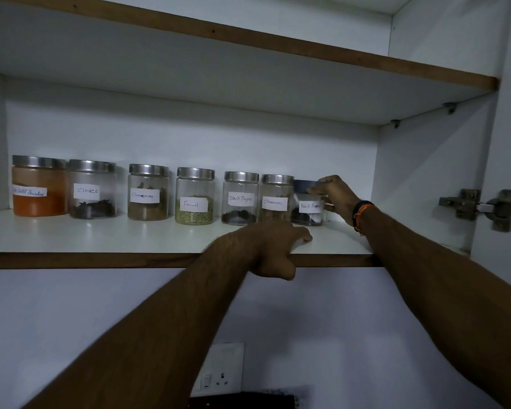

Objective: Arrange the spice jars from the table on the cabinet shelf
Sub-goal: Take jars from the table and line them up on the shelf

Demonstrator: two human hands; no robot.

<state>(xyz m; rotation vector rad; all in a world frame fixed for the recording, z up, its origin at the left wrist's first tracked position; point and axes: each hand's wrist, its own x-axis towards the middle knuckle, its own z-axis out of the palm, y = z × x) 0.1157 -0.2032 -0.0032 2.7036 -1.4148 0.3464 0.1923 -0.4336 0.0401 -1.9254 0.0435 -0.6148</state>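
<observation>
Handwritten white labels on shelf jars, left to right: orange-powder jar, partly blurred, seemingly "…Powder"; "Cloves" jar; "Cinnamon" jar; "Fennel" jar; "Black Pepper" jar; second "Cinnamon" jar; second "Black Pepper" jar.

White shelf, brown edge; silver lids; orange powder jar.
</observation>
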